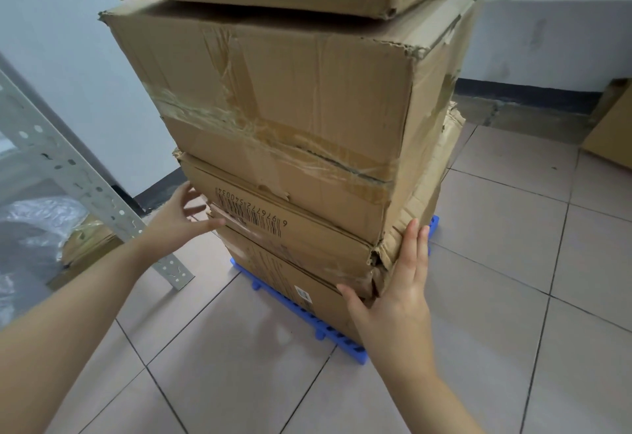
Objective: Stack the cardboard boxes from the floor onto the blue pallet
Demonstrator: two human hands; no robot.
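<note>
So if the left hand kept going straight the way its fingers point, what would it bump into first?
Most likely the barcode box, second from the bottom of the stack. The left hand is open, its fingertips at that box's left end; whether they already touch is unclear.

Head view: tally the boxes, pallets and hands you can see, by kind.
Boxes in the stack: 4
Box by the right wall: 1
Pallet: 1
Hands, left hand and right hand: 2
Total: 8
</note>
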